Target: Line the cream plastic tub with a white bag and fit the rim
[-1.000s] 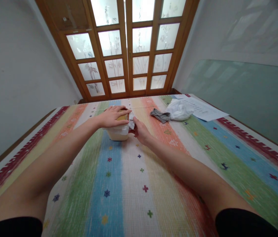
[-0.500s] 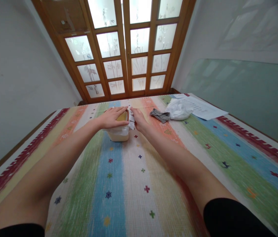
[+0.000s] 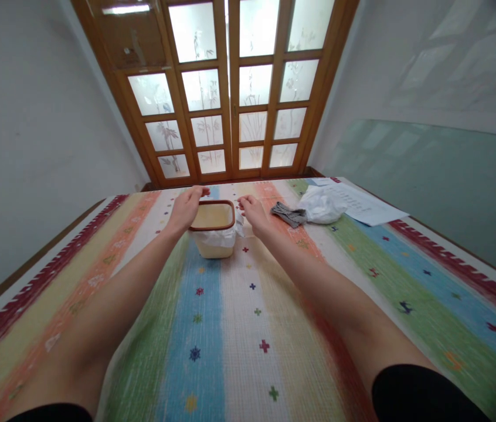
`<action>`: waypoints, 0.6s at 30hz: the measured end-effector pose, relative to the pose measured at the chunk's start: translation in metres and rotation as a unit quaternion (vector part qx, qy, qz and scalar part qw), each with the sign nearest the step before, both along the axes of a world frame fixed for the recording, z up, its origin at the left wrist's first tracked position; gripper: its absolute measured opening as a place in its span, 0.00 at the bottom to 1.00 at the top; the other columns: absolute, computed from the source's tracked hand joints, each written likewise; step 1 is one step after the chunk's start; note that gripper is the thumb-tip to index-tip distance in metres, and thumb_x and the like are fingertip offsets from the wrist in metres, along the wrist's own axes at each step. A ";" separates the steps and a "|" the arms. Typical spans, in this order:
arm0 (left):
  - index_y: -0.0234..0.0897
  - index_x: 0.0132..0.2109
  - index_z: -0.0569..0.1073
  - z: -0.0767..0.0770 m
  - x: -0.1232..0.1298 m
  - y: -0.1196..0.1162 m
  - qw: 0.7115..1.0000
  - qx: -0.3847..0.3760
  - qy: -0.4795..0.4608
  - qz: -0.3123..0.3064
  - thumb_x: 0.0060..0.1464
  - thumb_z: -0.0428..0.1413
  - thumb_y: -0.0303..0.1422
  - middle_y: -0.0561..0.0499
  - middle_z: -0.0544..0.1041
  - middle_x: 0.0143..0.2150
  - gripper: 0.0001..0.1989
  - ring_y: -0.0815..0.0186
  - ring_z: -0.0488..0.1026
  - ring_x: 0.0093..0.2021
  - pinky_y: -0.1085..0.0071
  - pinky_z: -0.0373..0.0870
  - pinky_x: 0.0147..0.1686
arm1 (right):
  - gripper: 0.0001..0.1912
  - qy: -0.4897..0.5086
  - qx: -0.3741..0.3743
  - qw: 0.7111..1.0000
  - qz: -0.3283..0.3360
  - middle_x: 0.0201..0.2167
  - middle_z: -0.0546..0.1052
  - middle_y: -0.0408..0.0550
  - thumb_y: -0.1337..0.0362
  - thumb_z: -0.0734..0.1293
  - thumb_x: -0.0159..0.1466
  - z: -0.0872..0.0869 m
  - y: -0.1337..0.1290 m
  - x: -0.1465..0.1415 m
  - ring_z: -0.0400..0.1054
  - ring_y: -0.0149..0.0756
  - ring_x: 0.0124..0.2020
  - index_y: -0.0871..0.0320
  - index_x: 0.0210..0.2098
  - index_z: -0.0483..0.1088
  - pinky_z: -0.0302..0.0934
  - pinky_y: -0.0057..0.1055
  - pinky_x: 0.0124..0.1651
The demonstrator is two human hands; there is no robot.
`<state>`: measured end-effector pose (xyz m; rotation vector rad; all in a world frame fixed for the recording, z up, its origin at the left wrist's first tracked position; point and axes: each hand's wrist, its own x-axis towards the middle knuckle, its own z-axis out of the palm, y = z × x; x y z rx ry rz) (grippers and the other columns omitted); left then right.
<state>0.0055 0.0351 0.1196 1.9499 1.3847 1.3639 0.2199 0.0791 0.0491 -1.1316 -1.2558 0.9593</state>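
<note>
A small cream bin (image 3: 216, 249) with a brown rim (image 3: 213, 227) stands upright on the tablecloth. A white plastic bag (image 3: 217, 237) hangs folded over its outside below the rim. Beside the rim's left side is my left hand (image 3: 186, 208), its fingers stretched toward the back corner; whether it touches the rim is hard to tell. My right hand (image 3: 252, 210) hovers just right of the bin, fingers loosely bent and apart from the rim. A loose edge of the bag sticks out below its fingertips.
A crumpled white plastic bag (image 3: 322, 205) and a folded grey cloth (image 3: 289, 214) lie to the right. Printed sheets (image 3: 369, 205) lie behind them. The striped tablecloth (image 3: 243, 351) covers the table. A glass-paned wooden door (image 3: 234, 117) stands beyond.
My left hand has moved off the bin's top to its left side, uncovering the opening and brown rim. My right hand has drawn slightly away from the bag's edge.
</note>
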 end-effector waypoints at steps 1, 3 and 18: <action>0.36 0.48 0.81 -0.005 -0.004 0.001 0.999 -0.005 -0.049 0.004 0.66 0.47 0.45 0.44 0.83 0.51 0.23 0.55 0.77 0.55 0.60 0.69 0.60 | 0.11 -0.026 0.047 0.999 0.001 0.37 0.79 0.45 0.57 0.63 0.66 0.009 0.000 0.002 0.71 0.37 0.40 0.56 0.37 0.74 0.65 0.33 0.45; 0.36 0.47 0.81 -0.016 -0.009 0.002 0.993 -0.032 -0.115 -0.017 0.62 0.51 0.42 0.44 0.83 0.51 0.19 0.54 0.76 0.55 0.60 0.69 0.59 | 0.14 -0.071 0.126 0.988 0.049 0.42 0.80 0.46 0.55 0.63 0.68 0.028 -0.003 0.002 0.72 0.39 0.47 0.55 0.40 0.76 0.64 0.37 0.54; 0.35 0.49 0.79 -0.046 -0.015 0.014 0.881 -0.204 -0.396 -0.160 0.48 0.56 0.35 0.46 0.82 0.49 0.20 0.56 0.77 0.50 0.63 0.73 0.50 | 0.12 -0.035 0.051 0.972 0.226 0.42 0.81 0.45 0.58 0.65 0.64 0.033 -0.003 -0.027 0.73 0.39 0.46 0.55 0.41 0.78 0.65 0.39 0.55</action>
